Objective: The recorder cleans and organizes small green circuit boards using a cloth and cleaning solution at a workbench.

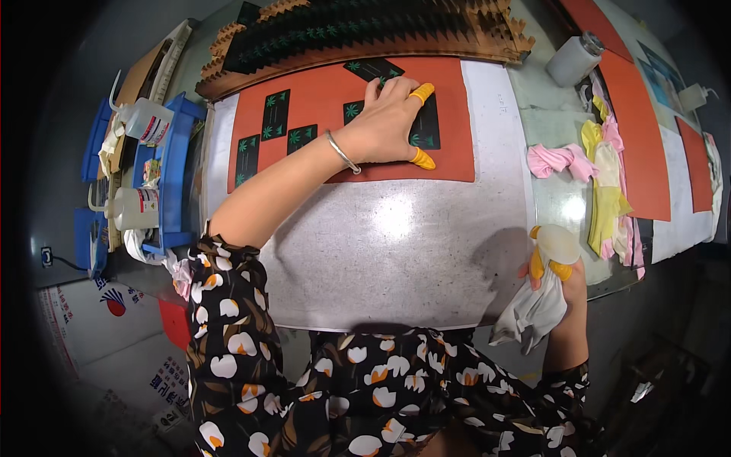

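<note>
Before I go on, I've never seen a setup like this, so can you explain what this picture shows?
There's no machine: one person is working, seen from a wide camera worn on the head and looking down, so straight edges bend. On the table lies a red mat with dark cards. The left hand, its spread fingers partly in yellow covers, reaches over one card; contact is hard to judge. The right hand holds a white cloth. Beyond the mat stands a brown rack.
</note>
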Demonstrator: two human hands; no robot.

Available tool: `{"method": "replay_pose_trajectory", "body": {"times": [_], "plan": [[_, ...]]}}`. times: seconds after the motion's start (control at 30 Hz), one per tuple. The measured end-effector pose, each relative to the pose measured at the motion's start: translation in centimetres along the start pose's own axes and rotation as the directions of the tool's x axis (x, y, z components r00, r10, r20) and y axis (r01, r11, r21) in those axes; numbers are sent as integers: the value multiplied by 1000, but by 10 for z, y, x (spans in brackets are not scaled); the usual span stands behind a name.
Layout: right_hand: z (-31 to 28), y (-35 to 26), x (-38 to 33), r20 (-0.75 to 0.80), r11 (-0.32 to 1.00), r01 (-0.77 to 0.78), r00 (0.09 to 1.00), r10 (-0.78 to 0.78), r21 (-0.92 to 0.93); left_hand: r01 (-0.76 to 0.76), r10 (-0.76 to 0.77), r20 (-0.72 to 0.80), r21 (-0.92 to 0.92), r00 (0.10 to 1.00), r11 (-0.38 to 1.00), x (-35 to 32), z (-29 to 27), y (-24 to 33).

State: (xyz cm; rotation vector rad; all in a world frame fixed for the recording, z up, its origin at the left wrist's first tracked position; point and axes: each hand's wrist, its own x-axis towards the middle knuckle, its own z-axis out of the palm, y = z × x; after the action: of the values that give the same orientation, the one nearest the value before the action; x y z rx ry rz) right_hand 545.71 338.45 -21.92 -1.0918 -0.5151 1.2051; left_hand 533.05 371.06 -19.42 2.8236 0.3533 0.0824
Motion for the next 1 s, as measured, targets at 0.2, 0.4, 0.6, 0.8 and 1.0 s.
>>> {"method": "replay_pose_trajectory", "body": {"times": [0.2, 0.4, 0.6, 0.8, 1.0], "plan": [[-2, 0, 1, 36, 999, 3, 999, -1, -39, 34, -33, 41, -25, 999, 999, -5, -6, 9], [-3, -1, 4, 37, 997, 42, 999, -39, -71, -150, 173, -180, 135, 968, 979, -17, -8, 23], [-5, 3, 7, 33, 997, 73, 997, -72, -31, -131, 216, -336, 259, 917, 957, -37, -6, 28], [-5, 7, 5, 28, 991, 114, 993, -112, -75, -285, 144, -352, -390, 925, 876, -72, 11, 69], [-3, 8, 1, 1, 995, 98, 995, -98, -29, -207, 145, -174, -424, 974, 882, -107, 15, 65]]}}
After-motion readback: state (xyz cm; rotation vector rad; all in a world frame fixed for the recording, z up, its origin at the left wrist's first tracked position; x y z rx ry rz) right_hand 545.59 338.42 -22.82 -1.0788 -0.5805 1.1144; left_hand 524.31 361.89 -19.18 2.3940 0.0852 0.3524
